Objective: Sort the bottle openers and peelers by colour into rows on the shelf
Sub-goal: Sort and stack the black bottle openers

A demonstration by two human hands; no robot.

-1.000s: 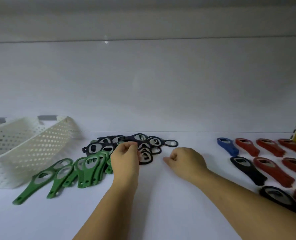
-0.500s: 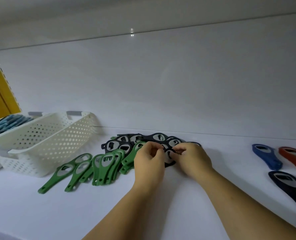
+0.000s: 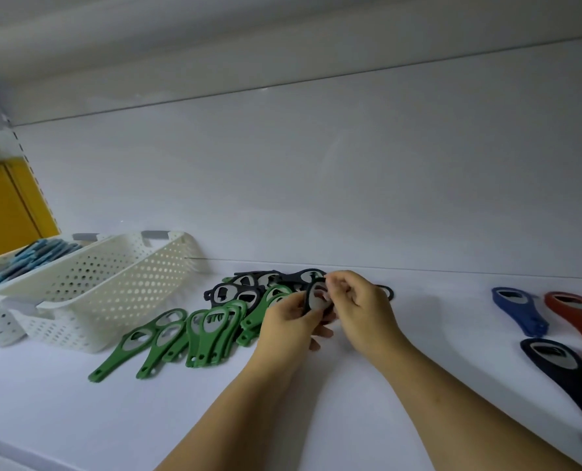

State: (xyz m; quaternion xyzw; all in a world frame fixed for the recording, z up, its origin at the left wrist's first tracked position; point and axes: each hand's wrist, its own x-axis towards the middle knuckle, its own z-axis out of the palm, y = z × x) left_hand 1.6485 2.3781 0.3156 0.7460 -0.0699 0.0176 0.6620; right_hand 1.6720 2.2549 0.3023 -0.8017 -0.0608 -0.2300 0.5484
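A heap of dark navy bottle openers [image 3: 238, 294] lies at the back of the white shelf [image 3: 78, 409]. In front of it, several green openers [image 3: 201, 331] lie fanned out. My left hand [image 3: 291, 322] and my right hand [image 3: 364, 307] meet over the heap, and both pinch one dark opener [image 3: 315, 295] lifted on edge between them. On the right lie a blue opener [image 3: 517, 309], a red opener [image 3: 575, 317] and a large dark opener [image 3: 561, 372].
Two white perforated baskets [image 3: 109, 283] stand at the left; the far one holds light blue tools [image 3: 27, 263]. A yellow panel [image 3: 7, 205] borders the shelf at the far left. The white back wall rises just behind the heap.
The view has swung left, so the baskets show more and the red row has slid off right. My right hand joined the left at the heap, and together they lifted one dark opener.
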